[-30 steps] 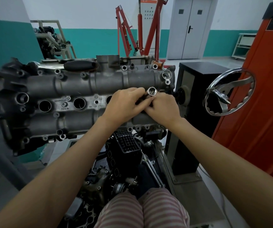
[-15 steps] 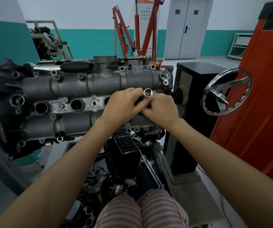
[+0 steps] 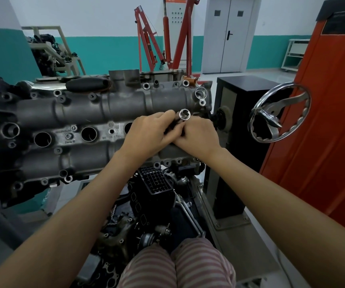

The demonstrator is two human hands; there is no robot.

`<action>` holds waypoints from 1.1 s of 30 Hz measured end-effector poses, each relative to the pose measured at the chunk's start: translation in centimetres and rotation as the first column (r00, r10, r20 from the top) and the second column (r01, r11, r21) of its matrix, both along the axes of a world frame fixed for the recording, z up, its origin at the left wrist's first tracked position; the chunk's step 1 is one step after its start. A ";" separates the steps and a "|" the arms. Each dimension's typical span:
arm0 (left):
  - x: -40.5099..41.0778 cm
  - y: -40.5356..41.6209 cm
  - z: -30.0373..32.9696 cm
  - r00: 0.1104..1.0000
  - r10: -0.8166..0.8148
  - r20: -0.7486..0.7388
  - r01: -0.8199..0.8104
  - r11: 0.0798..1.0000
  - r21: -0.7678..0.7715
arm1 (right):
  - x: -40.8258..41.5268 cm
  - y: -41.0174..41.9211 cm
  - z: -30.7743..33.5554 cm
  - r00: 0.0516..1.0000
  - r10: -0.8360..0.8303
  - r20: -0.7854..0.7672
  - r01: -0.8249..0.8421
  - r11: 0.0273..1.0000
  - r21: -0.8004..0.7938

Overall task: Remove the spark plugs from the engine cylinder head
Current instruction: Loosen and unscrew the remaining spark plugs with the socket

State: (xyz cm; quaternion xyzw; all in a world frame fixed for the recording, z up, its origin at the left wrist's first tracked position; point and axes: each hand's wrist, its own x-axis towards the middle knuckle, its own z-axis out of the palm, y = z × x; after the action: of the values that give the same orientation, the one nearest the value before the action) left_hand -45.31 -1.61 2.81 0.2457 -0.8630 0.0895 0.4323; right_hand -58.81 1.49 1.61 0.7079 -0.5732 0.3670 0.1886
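While both hands worked over the rightmost well, the scene read as follows:
Landmark: the cylinder head point(image 3: 80, 113) lay across its stand, with a row of round plug wells along its middle strip
Tool: a chrome socket point(image 3: 184, 114) stood up from the rightmost end of that strip, square drive opening facing the camera
Left hand: the left hand point(image 3: 150, 135) had its fingers curled round the dark shaft below the socket
Right hand: the right hand point(image 3: 198, 136) pinched the same shaft from the other side, touching the left
Spark plug: none showed; whether one sat in the socket or down that well could not be told
Open wells: three wells point(image 3: 88, 134) left of the hands looked dark and hollow
Risk: tilting the socket off the well's axis could jam it or crack the plug's insulator; a loose grip could drop the plug back down the well
Nearby: a chrome handwheel point(image 3: 279, 115) stood right of the cylinder head
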 end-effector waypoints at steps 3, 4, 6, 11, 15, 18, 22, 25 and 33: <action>0.1 -0.1 0.0 1.000 -0.005 -0.005 0.005 1.000 -0.006 | 0.1 0.1 0.1 1.000 -0.018 0.018 0.018 1.000 0.006; 0.1 -0.1 0.0 1.000 -0.006 -0.005 0.006 1.000 -0.002 | 0.1 0.1 0.1 1.000 -0.015 0.022 0.015 1.000 -0.005; 0.1 0.0 0.1 1.000 -0.006 -0.004 0.006 1.000 0.012 | 0.1 0.1 0.0 1.000 -0.002 0.027 0.003 1.000 -0.024; 0.0 0.2 0.2 0.999 -0.021 -0.034 0.022 0.999 0.032 | 0.1 -0.2 -0.1 1.000 -0.007 0.017 0.007 0.999 0.032; -0.1 0.0 0.1 1.000 -0.008 -0.014 0.008 1.000 0.012 | 0.0 -0.4 -0.1 0.999 -0.031 -0.012 0.031 0.998 0.046; 0.0 -0.3 0.0 1.000 0.007 -0.010 -0.007 1.000 0.000 | 0.0 -0.3 -0.1 1.000 -0.014 0.000 0.014 1.000 -0.002; 0.0 -0.3 0.0 1.000 -0.003 -0.009 0.004 1.000 0.015 | 0.0 -0.1 -0.2 1.000 0.000 -0.012 0.000 0.999 -0.038; -0.1 0.0 0.1 0.999 -0.023 -0.027 0.024 0.999 0.024 | -0.1 -0.3 -0.2 1.000 -0.015 -0.025 0.015 0.999 0.036; 0.0 -0.4 0.0 1.000 0.005 -0.008 -0.005 1.000 0.010 | -0.1 -0.2 -0.1 1.000 -0.021 -0.017 0.021 1.000 0.022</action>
State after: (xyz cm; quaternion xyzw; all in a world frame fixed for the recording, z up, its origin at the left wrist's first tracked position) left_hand -45.33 -1.99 2.81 0.2503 -0.8612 0.0853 0.4341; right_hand -58.90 1.29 1.56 0.7069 -0.5830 0.3528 0.1895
